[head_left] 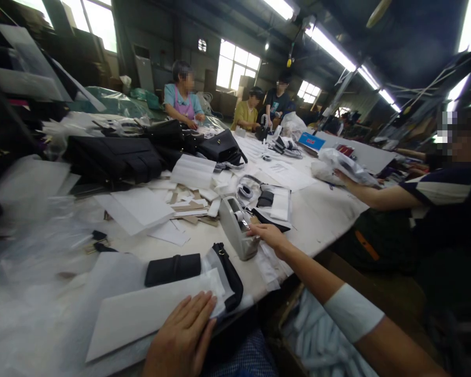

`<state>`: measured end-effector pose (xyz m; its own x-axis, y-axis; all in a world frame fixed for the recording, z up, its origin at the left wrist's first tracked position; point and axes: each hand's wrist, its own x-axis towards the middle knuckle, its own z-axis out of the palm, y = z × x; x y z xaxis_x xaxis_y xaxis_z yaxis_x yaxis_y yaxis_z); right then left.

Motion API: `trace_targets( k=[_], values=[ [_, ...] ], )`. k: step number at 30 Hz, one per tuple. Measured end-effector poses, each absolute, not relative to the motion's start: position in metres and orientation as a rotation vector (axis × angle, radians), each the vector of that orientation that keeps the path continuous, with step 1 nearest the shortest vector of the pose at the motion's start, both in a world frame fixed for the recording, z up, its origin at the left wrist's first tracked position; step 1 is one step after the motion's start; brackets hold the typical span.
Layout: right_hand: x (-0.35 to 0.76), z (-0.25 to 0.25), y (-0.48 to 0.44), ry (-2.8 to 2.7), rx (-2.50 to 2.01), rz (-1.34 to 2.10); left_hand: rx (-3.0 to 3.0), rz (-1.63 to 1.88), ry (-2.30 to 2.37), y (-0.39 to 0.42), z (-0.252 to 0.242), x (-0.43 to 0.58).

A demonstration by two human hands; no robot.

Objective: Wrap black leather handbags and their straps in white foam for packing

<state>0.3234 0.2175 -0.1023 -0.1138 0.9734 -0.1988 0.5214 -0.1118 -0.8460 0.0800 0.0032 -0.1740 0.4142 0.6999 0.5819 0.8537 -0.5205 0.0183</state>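
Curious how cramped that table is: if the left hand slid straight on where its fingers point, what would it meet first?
Past the white paper under it, the left hand would probably meet the narrow black bag, though depth is unclear.

On table (325,209): tape dispenser (232,230) near middle, right hand (272,238) at its right side. Left of dispenser, cardboard scraps (190,208); just behind, coil (245,191). Nearer, left hand (184,332) on paper (141,319), wallet (172,269) just behind paper. Farther back left, bags (113,157) in heap. Below table edge at right, rolls (317,335). Behind table, three people (184,107); at right, another person (441,188).
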Motion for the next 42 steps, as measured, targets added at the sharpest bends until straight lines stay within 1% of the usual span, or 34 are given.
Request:
trace_targets(
  k=[5, 15, 20, 26, 30, 33, 35, 39, 42],
  values=[
    [0.315, -0.094, 0.223, -1.425, -1.689, 1.326, -2.369, -0.814, -1.347, 0.005, -0.171, 0.081],
    [0.326, -0.063, 0.178, -1.150, -1.497, 1.386, -2.364, -0.878, -1.363, 0.004, -0.168, 0.081],
    [0.333, -0.086, 0.150, -1.032, -1.490, 1.473, -2.368, -0.864, -1.364, 0.005, -0.169, 0.080],
    [0.336, -0.134, 0.151, -1.066, -1.453, 1.375, -2.377, -0.826, -1.388, 0.005, -0.169, 0.081],
    [0.346, -0.145, 0.155, -1.234, -1.466, 1.278, -2.380, -0.800, -1.391, 0.004, -0.172, 0.081],
    [0.354, -0.130, 0.151, -1.408, -1.452, 1.223, -2.384, -0.793, -1.406, 0.003, -0.172, 0.081],
    [0.356, -0.111, 0.146, -1.688, -1.372, 1.165, -2.388, -0.794, -1.413, 0.003, -0.172, 0.082],
    [0.336, -0.067, 0.141, -2.485, -0.885, 0.972, -2.403, -0.787, -1.431, 0.003, -0.168, 0.083],
    [0.305, -0.044, 0.142, -2.795, -0.613, 0.975, -2.416, -0.794, -1.462, 0.002, -0.166, 0.084]
  ],
)
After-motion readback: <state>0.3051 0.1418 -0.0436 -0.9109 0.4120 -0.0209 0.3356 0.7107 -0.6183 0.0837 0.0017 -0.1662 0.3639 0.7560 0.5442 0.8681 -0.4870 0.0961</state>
